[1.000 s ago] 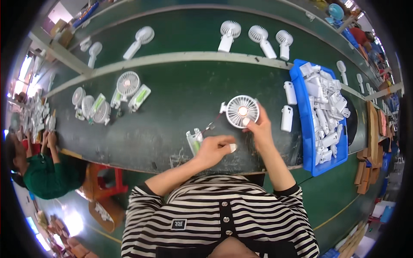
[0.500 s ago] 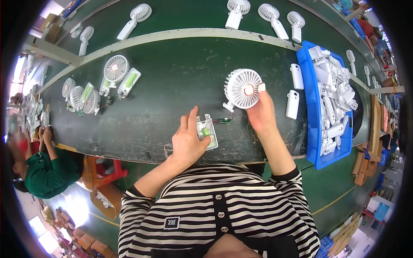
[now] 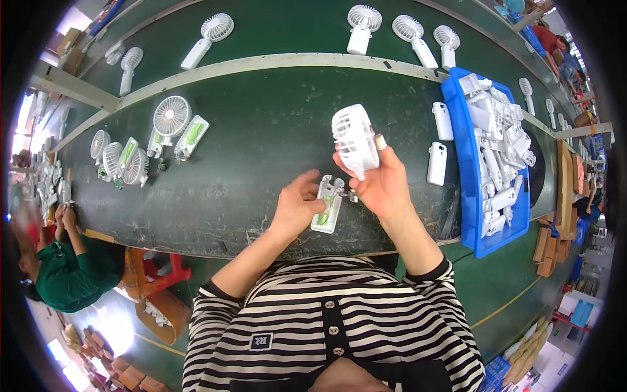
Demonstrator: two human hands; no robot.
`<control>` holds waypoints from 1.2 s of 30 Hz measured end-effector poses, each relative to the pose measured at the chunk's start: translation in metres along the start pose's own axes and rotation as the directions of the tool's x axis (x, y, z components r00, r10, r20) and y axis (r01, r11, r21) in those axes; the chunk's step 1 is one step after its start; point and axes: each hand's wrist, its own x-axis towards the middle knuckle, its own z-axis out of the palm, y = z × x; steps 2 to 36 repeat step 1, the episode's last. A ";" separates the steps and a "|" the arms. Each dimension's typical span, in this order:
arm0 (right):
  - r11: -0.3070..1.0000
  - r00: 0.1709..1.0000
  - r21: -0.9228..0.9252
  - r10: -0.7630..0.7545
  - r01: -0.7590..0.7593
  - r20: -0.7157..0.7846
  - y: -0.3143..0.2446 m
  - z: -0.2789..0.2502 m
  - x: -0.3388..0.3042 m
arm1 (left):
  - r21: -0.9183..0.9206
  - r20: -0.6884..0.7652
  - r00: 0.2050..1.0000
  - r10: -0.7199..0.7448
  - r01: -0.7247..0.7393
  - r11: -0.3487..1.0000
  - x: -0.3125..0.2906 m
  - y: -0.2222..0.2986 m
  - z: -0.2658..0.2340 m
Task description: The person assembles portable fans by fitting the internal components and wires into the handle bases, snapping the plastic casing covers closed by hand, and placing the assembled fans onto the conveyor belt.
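Observation:
My right hand (image 3: 386,181) is closed around a white fan head (image 3: 353,138), raised over the bench and turned partly edge-on. My left hand (image 3: 295,206) grips an open white handle shell (image 3: 332,222) by its left side, thumb over the green battery (image 3: 324,217) inside. The shell sits just below and left of the fan head. Around the shell's upper end are thin wires and a small dark part, close to my right fingertips; I cannot tell whether those fingers touch it.
A blue bin (image 3: 471,225) full of white shells stands at the right, with two white covers (image 3: 437,163) beside it. Partly assembled fans (image 3: 172,116) lie at the left. Beyond a pale rail (image 3: 274,62) lie several finished fans (image 3: 217,27). A co-worker (image 3: 75,274) sits far left.
The fan head has turned from face-on to nearly edge-on and shifted slightly left. My left hand and the handle shell have moved right, closer to the fan head.

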 end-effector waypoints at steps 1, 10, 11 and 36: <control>0.997 0.999 0.062 0.037 -0.039 0.035 -0.001 -0.003 -0.002 | -0.332 0.160 0.981 -0.110 0.159 0.930 0.006 -0.007 -0.004; 0.997 0.999 0.062 0.037 -0.039 0.035 -0.001 -0.003 -0.002 | -0.332 0.160 0.981 -0.110 0.159 0.930 0.006 -0.007 -0.004; 0.997 0.999 0.062 0.037 -0.039 0.035 -0.001 -0.003 -0.002 | -0.332 0.160 0.981 -0.110 0.159 0.930 0.006 -0.007 -0.004; 0.997 0.999 0.062 0.037 -0.039 0.035 -0.001 -0.003 -0.002 | -0.332 0.160 0.981 -0.110 0.159 0.930 0.006 -0.007 -0.004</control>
